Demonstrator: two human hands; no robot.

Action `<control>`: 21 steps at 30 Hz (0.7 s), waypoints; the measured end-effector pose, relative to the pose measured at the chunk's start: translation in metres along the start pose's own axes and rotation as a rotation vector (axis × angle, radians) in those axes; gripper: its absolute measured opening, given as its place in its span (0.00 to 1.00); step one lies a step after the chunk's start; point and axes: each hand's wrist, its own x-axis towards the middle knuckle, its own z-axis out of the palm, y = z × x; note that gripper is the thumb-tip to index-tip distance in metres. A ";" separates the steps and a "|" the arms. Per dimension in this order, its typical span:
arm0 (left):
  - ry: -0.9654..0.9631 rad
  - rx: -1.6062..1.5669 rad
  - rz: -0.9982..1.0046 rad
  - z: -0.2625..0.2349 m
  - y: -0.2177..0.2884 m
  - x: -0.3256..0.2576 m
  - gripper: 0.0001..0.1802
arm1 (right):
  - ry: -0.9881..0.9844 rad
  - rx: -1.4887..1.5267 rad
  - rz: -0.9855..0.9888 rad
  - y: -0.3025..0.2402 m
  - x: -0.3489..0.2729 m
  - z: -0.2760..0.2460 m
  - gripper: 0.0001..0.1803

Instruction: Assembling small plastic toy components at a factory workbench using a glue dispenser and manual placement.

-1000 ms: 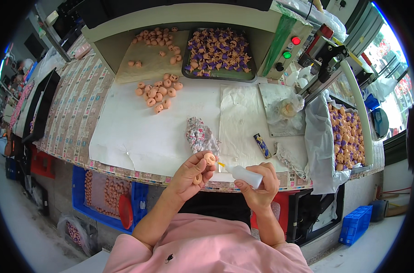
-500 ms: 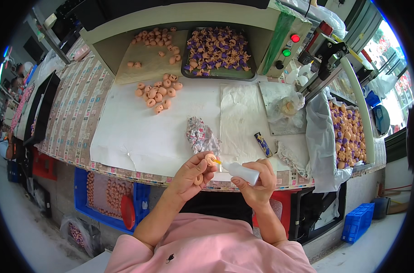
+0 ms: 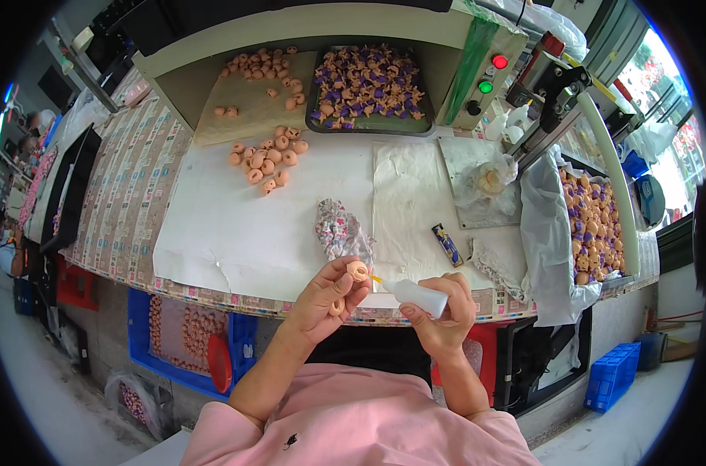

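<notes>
My left hand (image 3: 327, 301) pinches a small peach-coloured doll head (image 3: 358, 271), its round opening turned up and to the right. A second doll head (image 3: 337, 307) sits lower in the same hand, against the palm. In my right hand (image 3: 448, 318) is a white squeeze bottle (image 3: 420, 297), tilted, with its thin yellow nozzle (image 3: 376, 278) pointing left at the held head. The tip is beside the head's edge; whether it touches I cannot tell. A flowered cloth (image 3: 339, 229) lies on the white paper just beyond my left hand.
More doll heads (image 3: 268, 159) lie loose at mid-left. Under the machine hood stands a dark tray (image 3: 347, 129) of peach-and-purple figure parts. A blue tube (image 3: 447, 245) and a metal plate (image 3: 483, 223) are at right, beside a lined box (image 3: 551, 233) of finished-looking pieces.
The bottle and my right hand have shifted slightly right, and the nozzle tip has drawn back a little from the head's opening. My left hand stays nearly still.
</notes>
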 end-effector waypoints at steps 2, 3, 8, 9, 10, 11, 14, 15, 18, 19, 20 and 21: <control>0.018 0.011 0.013 0.000 -0.001 0.000 0.19 | 0.009 0.014 -0.018 0.000 0.003 0.002 0.20; 0.019 0.012 0.012 0.001 -0.001 0.000 0.19 | 0.018 0.027 -0.038 0.000 0.004 0.002 0.19; 0.023 0.003 0.002 0.003 -0.001 0.001 0.19 | 0.011 0.022 -0.037 0.003 0.005 0.004 0.18; 0.024 0.003 0.001 0.003 -0.001 0.002 0.19 | 0.007 0.023 -0.034 0.004 0.006 0.004 0.18; 0.025 0.002 0.004 0.002 -0.001 0.003 0.20 | 0.007 0.023 -0.033 0.004 0.006 0.004 0.18; 0.026 0.000 0.006 0.002 -0.001 0.003 0.20 | -0.004 0.026 -0.034 0.003 0.006 0.003 0.18; 0.037 0.013 0.002 0.002 -0.001 0.004 0.20 | -0.013 0.033 -0.030 0.004 0.006 0.003 0.18; 0.037 0.014 0.001 0.002 -0.001 0.004 0.20 | -0.012 0.037 -0.027 0.004 0.006 0.003 0.18; 0.036 0.015 -0.005 0.001 -0.002 0.004 0.20 | -0.010 0.038 -0.033 0.005 0.006 0.001 0.18; 0.035 0.023 -0.002 0.000 -0.002 0.004 0.20 | -0.009 0.038 -0.032 0.005 0.005 0.000 0.18; 0.034 0.030 0.001 0.000 -0.002 0.004 0.20 | -0.015 0.034 -0.028 0.006 0.005 -0.001 0.18; 0.034 0.031 0.000 -0.001 -0.002 0.004 0.20 | -0.020 0.030 -0.025 0.007 0.004 -0.001 0.18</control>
